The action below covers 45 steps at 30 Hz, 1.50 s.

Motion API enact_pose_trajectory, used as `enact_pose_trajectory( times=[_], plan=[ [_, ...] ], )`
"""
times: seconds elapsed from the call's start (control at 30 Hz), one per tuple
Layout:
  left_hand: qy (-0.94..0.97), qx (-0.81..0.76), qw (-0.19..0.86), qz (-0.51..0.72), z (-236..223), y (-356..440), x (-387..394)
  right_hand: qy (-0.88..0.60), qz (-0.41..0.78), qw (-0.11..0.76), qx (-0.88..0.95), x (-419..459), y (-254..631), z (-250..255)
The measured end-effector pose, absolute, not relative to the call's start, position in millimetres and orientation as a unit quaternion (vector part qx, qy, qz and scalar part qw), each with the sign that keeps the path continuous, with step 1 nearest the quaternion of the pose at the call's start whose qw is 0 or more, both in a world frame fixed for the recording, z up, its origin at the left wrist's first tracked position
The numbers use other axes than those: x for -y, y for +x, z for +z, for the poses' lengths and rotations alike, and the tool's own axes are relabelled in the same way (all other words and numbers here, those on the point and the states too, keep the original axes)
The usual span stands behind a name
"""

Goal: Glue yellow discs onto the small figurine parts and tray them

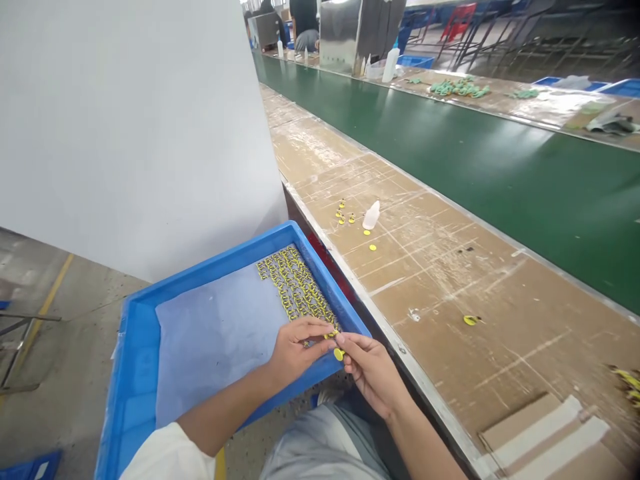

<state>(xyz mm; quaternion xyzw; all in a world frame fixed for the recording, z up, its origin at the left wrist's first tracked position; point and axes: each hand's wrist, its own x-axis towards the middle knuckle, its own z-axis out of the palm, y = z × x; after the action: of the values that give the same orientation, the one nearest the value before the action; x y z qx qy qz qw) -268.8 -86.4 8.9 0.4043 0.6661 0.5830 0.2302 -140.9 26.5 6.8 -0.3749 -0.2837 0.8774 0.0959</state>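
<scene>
Over the near right corner of a blue plastic tray (pixel 210 267), my two hands meet around a small yellow-and-black piece (pixel 334 333). My left hand (pixel 297 347) pinches it between thumb and fingers. In my right hand (pixel 370 370), thumb and forefinger grip a small part with a yellow disc (pixel 339 354) at its lower end. Whether the two parts are joined is hidden by the fingers. Rows of similar yellow-and-black pieces (pixel 295 283) lie on a pale blue sheet (pixel 215 333) inside the tray.
A white dropper bottle (pixel 371 216) lies tilted on the worn brown bench (pixel 425 267), near several small yellow pieces. A green conveyor belt (pixel 450 160) runs behind it. At left stands a large white panel (pixel 135 120). Cardboard with tape (pixel 545 433) lies at front right.
</scene>
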Motion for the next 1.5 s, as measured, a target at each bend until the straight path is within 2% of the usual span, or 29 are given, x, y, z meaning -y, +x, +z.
enact_pose_trajectory(
  times=[0.17, 0.37, 0.6, 1.27, 1.5],
  plan=[
    [0.309, -0.71, 0.209, 0.598, -16, -293, 97, -0.388, 0.869, 0.107, 0.286, -20, -156, 0],
    [0.176, -0.816, 0.09, 0.543, -67, -392, 126, -0.377, 0.861, 0.125, 0.316, -26, -149, -8],
    [0.132, -0.872, 0.107, 0.459, -109, -449, 129, -0.379, 0.85, 0.126, 0.343, -29, -141, -16],
    [0.112, -0.895, 0.101, 0.419, -120, -455, 123, -0.414, 0.826, 0.077, 0.376, -24, -140, -12],
    [0.12, -0.894, 0.106, 0.418, -112, -454, 119, -0.417, 0.824, 0.078, 0.376, -22, -140, -9]
  ],
)
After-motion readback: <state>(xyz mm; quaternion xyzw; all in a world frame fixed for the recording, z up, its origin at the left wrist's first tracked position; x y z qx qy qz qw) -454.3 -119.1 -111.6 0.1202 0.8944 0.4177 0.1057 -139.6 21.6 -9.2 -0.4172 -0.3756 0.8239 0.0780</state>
